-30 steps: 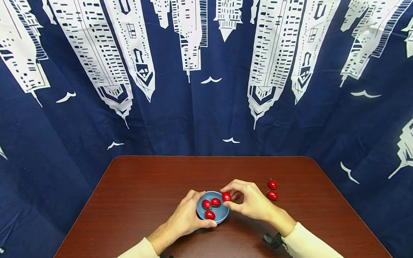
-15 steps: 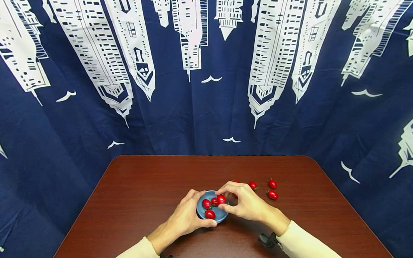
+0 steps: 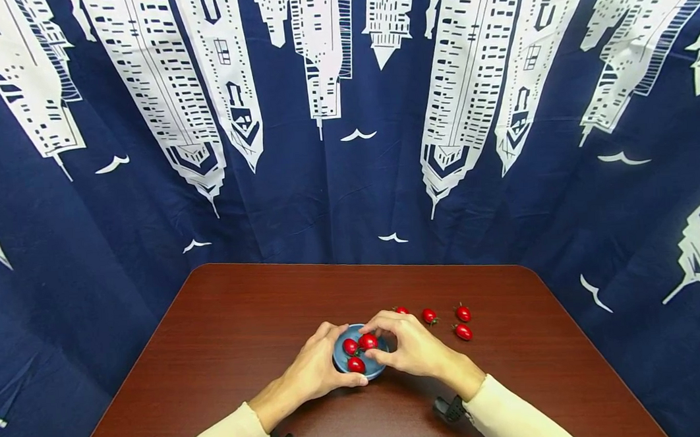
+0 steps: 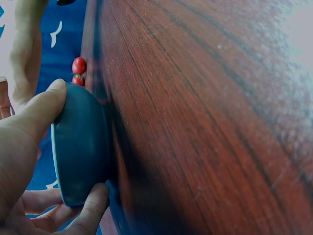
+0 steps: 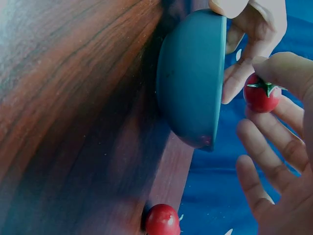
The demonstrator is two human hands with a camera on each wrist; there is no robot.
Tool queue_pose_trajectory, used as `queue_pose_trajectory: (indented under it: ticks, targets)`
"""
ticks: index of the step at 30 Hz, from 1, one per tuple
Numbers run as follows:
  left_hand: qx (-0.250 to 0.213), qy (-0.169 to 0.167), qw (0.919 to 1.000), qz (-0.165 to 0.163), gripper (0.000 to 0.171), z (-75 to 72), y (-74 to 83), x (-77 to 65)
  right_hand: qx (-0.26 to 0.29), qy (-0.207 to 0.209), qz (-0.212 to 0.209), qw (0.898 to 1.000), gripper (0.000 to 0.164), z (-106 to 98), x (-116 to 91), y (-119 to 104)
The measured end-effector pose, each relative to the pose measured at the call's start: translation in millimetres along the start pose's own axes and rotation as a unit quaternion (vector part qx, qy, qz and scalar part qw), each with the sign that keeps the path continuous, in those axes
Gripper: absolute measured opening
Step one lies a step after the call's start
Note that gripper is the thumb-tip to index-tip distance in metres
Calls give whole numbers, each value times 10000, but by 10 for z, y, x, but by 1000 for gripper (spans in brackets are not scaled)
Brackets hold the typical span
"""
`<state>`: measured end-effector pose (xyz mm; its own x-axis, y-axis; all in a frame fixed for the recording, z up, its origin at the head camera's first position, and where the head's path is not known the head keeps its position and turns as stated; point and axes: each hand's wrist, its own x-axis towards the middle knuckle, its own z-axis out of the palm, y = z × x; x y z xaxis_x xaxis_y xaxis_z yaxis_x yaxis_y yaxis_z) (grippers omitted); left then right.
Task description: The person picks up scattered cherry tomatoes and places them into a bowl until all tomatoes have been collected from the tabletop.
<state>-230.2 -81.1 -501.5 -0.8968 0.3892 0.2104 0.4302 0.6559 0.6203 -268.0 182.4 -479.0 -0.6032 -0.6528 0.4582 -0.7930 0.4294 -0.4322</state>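
Observation:
My left hand [image 3: 319,364] grips the small blue bowl [image 3: 374,367] on the table, thumb at the near rim and fingers around the far side. In the left wrist view the bowl [image 4: 80,142] shows from its outer side. Red cherry tomatoes [image 3: 356,365] lie inside it. Over the bowl, my right hand [image 3: 410,348] pinches another cherry tomato [image 5: 261,95] between thumb and fingertips. This tomato is just above the rim in the right wrist view, green stem toward the thumb, the other fingers spread loosely. From the head it hides part of the bowl's contents.
Several loose cherry tomatoes lie right of the bowl, among them one tomato [image 3: 429,316] behind the right hand and another tomato [image 3: 463,332] farther right. The brown table [image 3: 259,302] meets a dark blue curtain [image 3: 290,202] with white building prints behind it.
My right hand has moved left with the pinched tomato, from the bowl's right rim to over its middle. Loose tomatoes behind that hand have come into view. The left hand and bowl stay put.

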Motion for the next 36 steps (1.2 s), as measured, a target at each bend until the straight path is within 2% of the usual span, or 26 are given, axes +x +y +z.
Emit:
queue_pose_trajectory:
  ticks: [5,18,36]
  targets:
    - [23,5,10000,0,109,10,-24,-4,-241,114,14,9996,61,-16,12,-7]
    - [-24,-28,10000,-68,108,10,-35,-18,-542,42,377,9978,55,-28,-44,-52]
    - [24,7,10000,-21,109,8,-10,1,-611,365,307,9970,55,-166,-213,-44]
